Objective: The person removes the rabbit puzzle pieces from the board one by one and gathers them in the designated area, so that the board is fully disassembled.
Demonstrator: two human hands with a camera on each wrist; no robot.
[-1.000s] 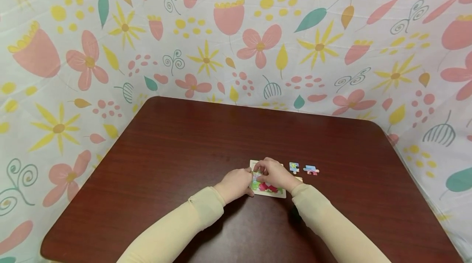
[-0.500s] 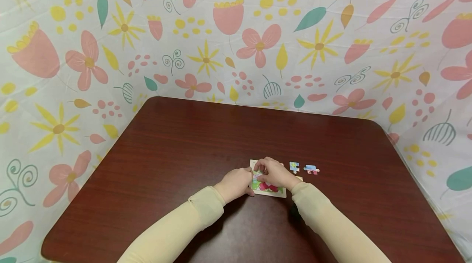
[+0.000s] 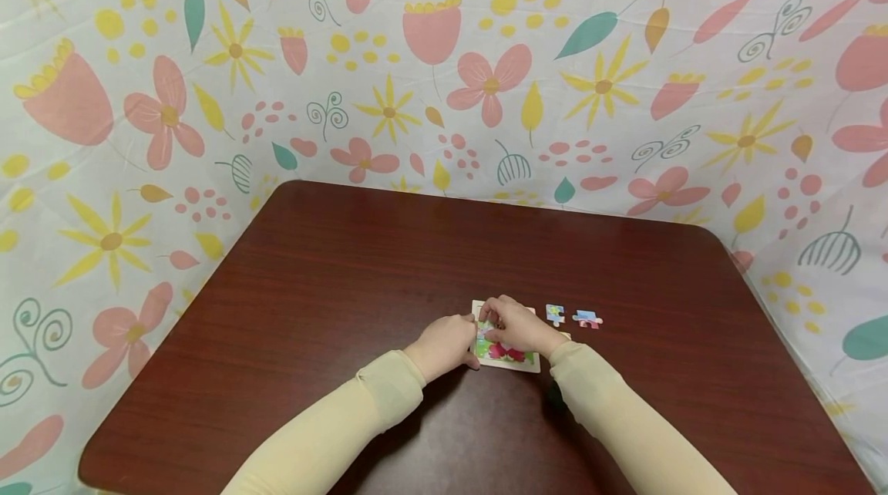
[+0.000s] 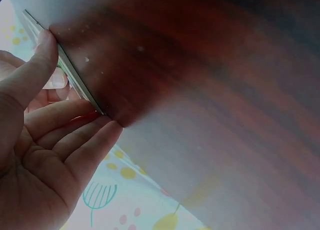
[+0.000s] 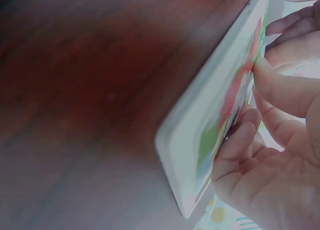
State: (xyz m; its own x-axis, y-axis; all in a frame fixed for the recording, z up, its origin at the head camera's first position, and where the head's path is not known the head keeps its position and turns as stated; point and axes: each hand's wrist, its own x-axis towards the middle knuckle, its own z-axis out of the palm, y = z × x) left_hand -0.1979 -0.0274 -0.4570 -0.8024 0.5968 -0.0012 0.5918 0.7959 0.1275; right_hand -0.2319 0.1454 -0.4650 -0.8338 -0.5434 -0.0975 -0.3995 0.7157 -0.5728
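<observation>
A small picture puzzle board (image 3: 509,366) with a pale rim lies on the table, showing green and red artwork. My left hand (image 3: 444,345) holds its left edge; in the left wrist view the thumb and fingers are spread along that edge. My right hand (image 3: 516,325) is over the board's upper part, thumb and forefinger brought together at a puzzle piece (image 3: 483,331) that they largely hide. The right wrist view has the right thumb (image 5: 280,87) touching the picture side, the other fingers curled. Two loose puzzle pieces lie right of the board, one yellow-blue (image 3: 553,314), one blue-pink (image 3: 586,318).
A pale edge of something (image 3: 566,336) shows beside the right wrist, mostly covered. The dark brown table (image 3: 388,264) has rounded far corners. Behind it hangs a flower-patterned cloth (image 3: 430,94).
Both hands stay in practically the same place on the board. The loose pieces have not moved; the head view shifts very slightly.
</observation>
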